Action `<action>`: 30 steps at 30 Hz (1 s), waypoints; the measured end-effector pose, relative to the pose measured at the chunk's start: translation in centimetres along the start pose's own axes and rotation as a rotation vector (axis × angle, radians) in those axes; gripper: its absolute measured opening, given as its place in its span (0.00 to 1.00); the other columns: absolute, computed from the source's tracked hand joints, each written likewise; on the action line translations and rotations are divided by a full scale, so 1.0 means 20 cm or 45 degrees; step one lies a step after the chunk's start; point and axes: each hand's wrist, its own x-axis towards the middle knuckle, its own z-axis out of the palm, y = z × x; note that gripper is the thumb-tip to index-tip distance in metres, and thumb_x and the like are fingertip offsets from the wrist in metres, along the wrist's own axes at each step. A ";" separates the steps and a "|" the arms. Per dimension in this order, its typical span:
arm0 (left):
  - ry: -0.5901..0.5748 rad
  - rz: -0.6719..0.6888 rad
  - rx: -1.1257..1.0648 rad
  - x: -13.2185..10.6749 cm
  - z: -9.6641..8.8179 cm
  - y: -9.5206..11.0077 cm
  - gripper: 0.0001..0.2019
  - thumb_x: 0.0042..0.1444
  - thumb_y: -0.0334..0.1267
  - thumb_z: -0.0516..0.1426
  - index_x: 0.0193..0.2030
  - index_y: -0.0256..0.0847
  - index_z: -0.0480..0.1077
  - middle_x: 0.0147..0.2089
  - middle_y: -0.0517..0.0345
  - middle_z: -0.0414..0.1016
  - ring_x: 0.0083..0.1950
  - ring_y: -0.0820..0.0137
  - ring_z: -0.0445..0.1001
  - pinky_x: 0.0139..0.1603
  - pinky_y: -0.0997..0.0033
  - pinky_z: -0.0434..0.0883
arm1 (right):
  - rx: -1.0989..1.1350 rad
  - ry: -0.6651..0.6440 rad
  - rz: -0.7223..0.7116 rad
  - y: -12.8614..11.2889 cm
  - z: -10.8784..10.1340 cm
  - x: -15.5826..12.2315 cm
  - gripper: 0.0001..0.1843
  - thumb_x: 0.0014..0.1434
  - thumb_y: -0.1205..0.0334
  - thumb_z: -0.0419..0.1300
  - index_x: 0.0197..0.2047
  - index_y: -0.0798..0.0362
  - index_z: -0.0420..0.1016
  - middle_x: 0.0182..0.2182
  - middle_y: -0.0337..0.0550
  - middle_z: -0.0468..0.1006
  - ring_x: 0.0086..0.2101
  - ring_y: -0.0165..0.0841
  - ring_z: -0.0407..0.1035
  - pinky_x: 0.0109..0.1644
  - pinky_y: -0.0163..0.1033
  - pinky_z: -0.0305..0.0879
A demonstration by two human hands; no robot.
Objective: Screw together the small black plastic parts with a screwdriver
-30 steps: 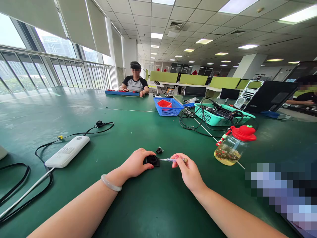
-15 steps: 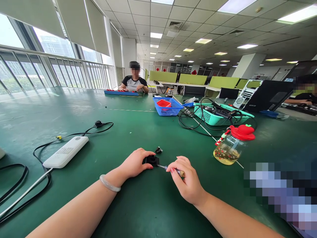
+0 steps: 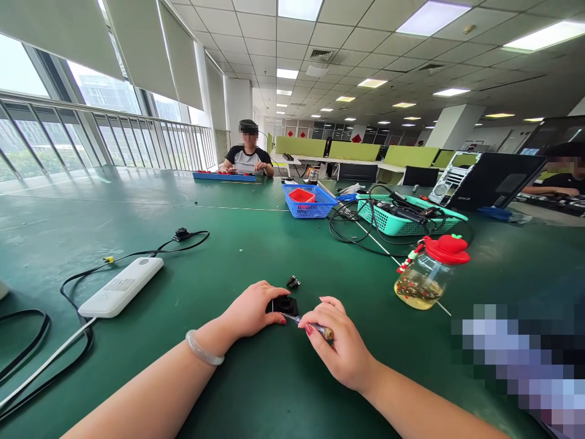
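A small black block-shaped part (image 3: 286, 305) rests on the green table (image 3: 256, 244), pinned down by my left hand (image 3: 253, 310), whose fingers curl over its left side. My right hand (image 3: 336, 344) pinches a small screwdriver (image 3: 311, 326) with a clear handle. The tip of the tool points up-left and meets the black part. A second tiny black piece (image 3: 293, 282) lies loose just beyond the block. A pale bangle circles my left wrist.
A white power bank (image 3: 121, 286) with black cables lies to the left. A glass jar with a red lid (image 3: 427, 273) stands to the right. Farther back sit a blue basket (image 3: 309, 201) and a teal basket of cables (image 3: 406, 216). A person (image 3: 247, 155) sits at the far end.
My right hand has swung the screwdriver from level to tilted and drawn nearer to me. The left hand stays on the black part.
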 end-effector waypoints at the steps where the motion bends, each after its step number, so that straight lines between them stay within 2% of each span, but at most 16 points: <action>1: -0.001 -0.004 0.001 0.00 0.00 0.00 0.25 0.50 0.47 0.64 0.56 0.49 0.69 0.46 0.55 0.77 0.48 0.62 0.73 0.51 0.63 0.69 | 0.003 0.026 -0.021 0.00 0.00 0.00 0.08 0.63 0.66 0.51 0.37 0.48 0.70 0.28 0.34 0.74 0.29 0.29 0.68 0.58 0.49 0.54; 5: -0.009 -0.003 -0.009 0.00 -0.01 0.01 0.24 0.51 0.46 0.63 0.56 0.49 0.69 0.46 0.56 0.77 0.48 0.62 0.73 0.51 0.63 0.68 | -0.011 0.224 -0.116 -0.01 -0.01 -0.01 0.08 0.62 0.68 0.51 0.37 0.48 0.70 0.25 0.33 0.71 0.26 0.29 0.66 0.55 0.48 0.57; 8: -0.004 0.004 -0.009 0.00 -0.01 0.01 0.24 0.52 0.47 0.62 0.56 0.49 0.69 0.46 0.55 0.77 0.48 0.63 0.73 0.52 0.63 0.68 | -0.069 0.297 -0.076 -0.02 -0.02 -0.01 0.08 0.62 0.68 0.51 0.37 0.48 0.70 0.25 0.33 0.72 0.26 0.29 0.66 0.55 0.48 0.58; 14: 0.004 0.003 -0.009 0.00 -0.01 0.01 0.24 0.52 0.47 0.62 0.56 0.49 0.69 0.47 0.55 0.78 0.49 0.62 0.73 0.52 0.61 0.69 | -0.128 0.262 0.052 -0.01 -0.02 0.01 0.09 0.64 0.65 0.50 0.37 0.48 0.70 0.28 0.36 0.76 0.28 0.31 0.69 0.55 0.48 0.58; 20: 0.016 0.008 -0.005 0.00 -0.02 0.02 0.23 0.53 0.46 0.61 0.56 0.48 0.69 0.48 0.55 0.78 0.49 0.62 0.73 0.53 0.62 0.69 | -0.127 0.218 0.056 -0.01 -0.01 0.01 0.08 0.64 0.65 0.50 0.37 0.48 0.70 0.29 0.35 0.77 0.29 0.31 0.70 0.55 0.48 0.58; 30: 0.172 0.071 -0.071 -0.02 -0.03 0.03 0.18 0.58 0.45 0.57 0.54 0.47 0.69 0.51 0.55 0.77 0.52 0.62 0.71 0.57 0.58 0.68 | -0.097 0.212 0.030 -0.01 -0.02 0.01 0.08 0.64 0.65 0.51 0.38 0.48 0.71 0.28 0.36 0.76 0.29 0.31 0.69 0.55 0.49 0.58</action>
